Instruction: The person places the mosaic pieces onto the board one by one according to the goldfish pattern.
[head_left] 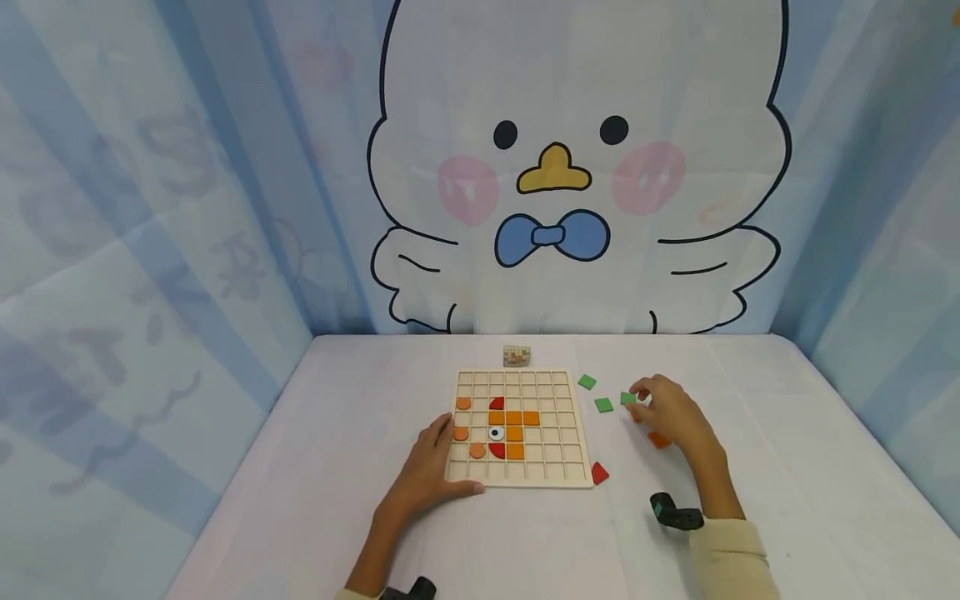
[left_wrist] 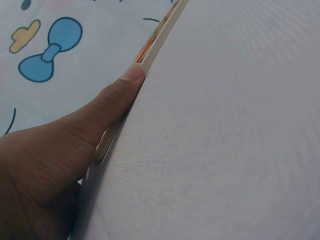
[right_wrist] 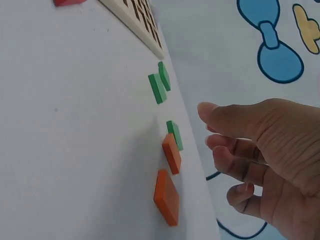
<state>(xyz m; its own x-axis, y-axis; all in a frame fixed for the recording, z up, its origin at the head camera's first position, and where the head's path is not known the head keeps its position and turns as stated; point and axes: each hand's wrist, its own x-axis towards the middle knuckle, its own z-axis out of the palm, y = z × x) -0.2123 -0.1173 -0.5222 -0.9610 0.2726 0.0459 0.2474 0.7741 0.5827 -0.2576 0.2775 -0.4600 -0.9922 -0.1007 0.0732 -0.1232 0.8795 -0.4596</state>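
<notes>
Near loose tiles (right_wrist: 167, 199), right hand (head_left: 670, 411).

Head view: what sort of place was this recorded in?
Probably a small curtained-off tabletop booth: pale blue cartoon curtains stand behind and on both sides of a white-covered table, where a grid board holds coloured pieces.

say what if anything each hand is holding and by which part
The left hand holds the board by its near left corner; the right hand holds nothing.
</notes>
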